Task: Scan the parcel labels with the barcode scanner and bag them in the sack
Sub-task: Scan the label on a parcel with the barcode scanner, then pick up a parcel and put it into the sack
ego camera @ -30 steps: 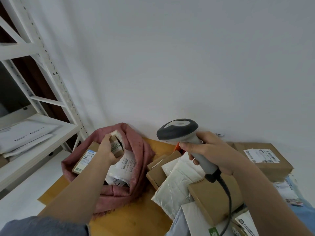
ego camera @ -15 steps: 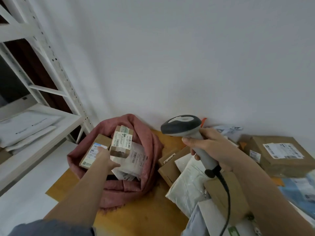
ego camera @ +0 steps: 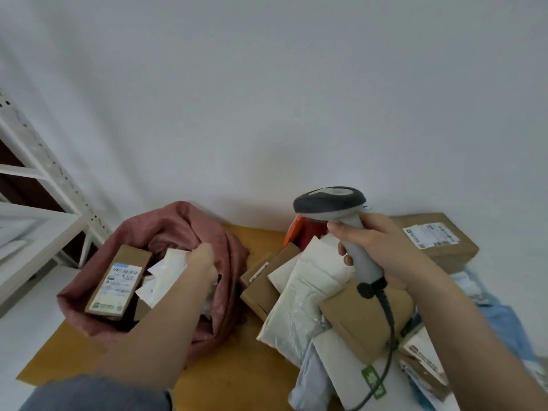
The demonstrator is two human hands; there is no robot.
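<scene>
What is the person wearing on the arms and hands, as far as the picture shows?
Both hands, the left hand and the right hand, are bare: no gloves, rings or watch show. The left arm has a grey-blue sleeve pushed up, forearm uncovered. No sleeve shows on the right forearm.

sack (ego camera: 184,229) left of parcel pile (ego camera: 308,295), labelled box (ego camera: 120,281) inside sack

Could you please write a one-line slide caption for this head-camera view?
Left hand reaching into the open pink fabric sack of parcels; right hand gripping the grey corded barcode scanner.
</scene>
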